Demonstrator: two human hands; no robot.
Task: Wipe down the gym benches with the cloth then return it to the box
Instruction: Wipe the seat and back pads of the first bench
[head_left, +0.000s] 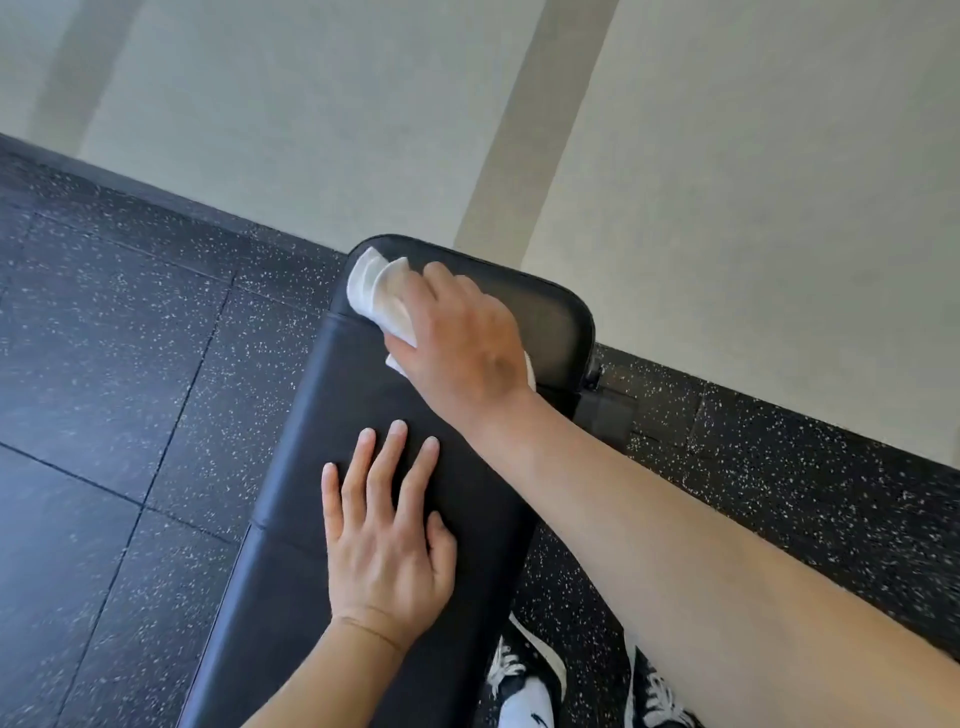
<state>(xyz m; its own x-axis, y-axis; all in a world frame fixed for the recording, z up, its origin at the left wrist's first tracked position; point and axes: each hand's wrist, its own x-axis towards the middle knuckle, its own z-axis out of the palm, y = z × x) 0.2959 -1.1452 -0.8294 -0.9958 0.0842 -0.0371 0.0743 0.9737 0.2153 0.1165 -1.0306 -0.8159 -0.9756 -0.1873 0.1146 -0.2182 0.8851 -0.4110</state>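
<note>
Black padded vinyl bench (363, 493) is mid-wipe: the right hand (462, 343) presses a crumpled white cloth (376, 293) flat against the bench's far end. Nearer along the bench, the left hand (387, 540) rests open, bracing. Next, probably, sweep the cloth back toward that hand.

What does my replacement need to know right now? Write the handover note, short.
Right hand: pressing the white cloth flat onto the far end pad of the black bench, near the wall; fingers cover most of the cloth.
Left hand: empty, palm down, fingers spread on the long pad, bracing.
Done: wiping is under way at the far end; how much of the bench is already wiped cannot be told.
Left: finish this bench, wipe any others, then put the cloth back in the box. Neither the box nor another bench is in view.
</note>
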